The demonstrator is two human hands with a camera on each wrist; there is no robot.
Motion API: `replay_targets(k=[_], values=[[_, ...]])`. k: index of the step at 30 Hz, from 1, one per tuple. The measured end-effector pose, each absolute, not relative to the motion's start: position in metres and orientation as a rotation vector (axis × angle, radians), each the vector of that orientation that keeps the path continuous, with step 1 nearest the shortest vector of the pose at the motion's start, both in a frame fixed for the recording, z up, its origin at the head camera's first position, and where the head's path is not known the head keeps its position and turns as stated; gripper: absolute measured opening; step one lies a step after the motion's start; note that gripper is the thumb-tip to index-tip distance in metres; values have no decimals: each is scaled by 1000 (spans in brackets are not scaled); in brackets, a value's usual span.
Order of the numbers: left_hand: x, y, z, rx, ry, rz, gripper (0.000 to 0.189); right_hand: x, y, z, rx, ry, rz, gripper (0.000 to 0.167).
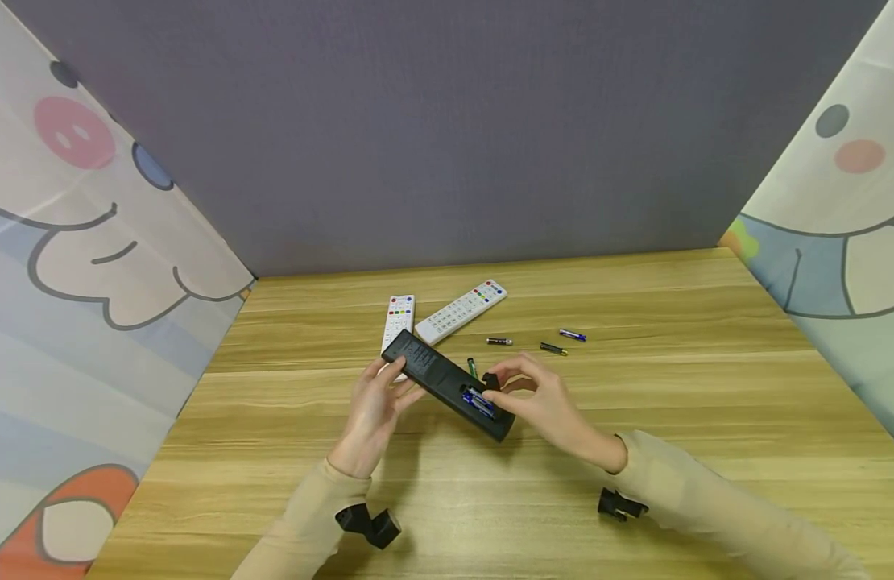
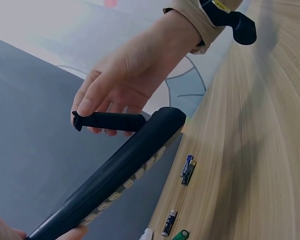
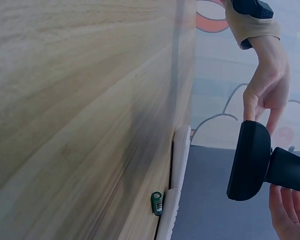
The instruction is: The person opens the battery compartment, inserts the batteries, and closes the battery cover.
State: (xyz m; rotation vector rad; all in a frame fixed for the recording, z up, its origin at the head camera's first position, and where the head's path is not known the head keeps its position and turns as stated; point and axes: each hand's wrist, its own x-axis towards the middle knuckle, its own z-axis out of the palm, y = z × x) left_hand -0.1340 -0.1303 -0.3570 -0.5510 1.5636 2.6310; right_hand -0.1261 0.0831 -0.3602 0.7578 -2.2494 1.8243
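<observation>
My left hand (image 1: 373,412) grips a black remote control (image 1: 436,376) near one end and holds it above the table, its back turned up. Blue batteries (image 1: 479,402) sit in the uncovered compartment at the remote's other end. Between the thumb and fingers of my right hand (image 1: 540,400) is the black battery cover (image 2: 112,121). In the left wrist view it stands out at an angle from the remote's back, one end close against it. The right wrist view shows the cover (image 3: 287,169) beside the remote's end (image 3: 248,161); whether they touch, I cannot tell.
Two white remotes (image 1: 462,312) (image 1: 399,314) lie on the wooden table (image 1: 273,451) behind the black one. Loose batteries are scattered to their right, including a green one (image 1: 472,367), a dark one (image 1: 499,341) and a blue one (image 1: 573,335). A grey panel (image 1: 447,145) rises behind.
</observation>
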Motion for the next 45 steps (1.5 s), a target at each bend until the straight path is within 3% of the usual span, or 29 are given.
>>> replay_targets(k=[7, 15, 32, 45], values=[[-134, -130, -356, -558, 1548, 2649, 42, -134, 83, -378, 804, -2228, 1769, 27], [-133, -129, -354, -553, 1562, 2644, 41, -125, 80, -360, 846, -2248, 1664, 26], [-131, -127, -355, -533, 1544, 2665, 26, -140, 84, -393, 1095, -2312, 1358, 33], [-129, -127, -356, -524, 1563, 2633, 35, -134, 83, -391, 1181, -2571, 1117, 43]])
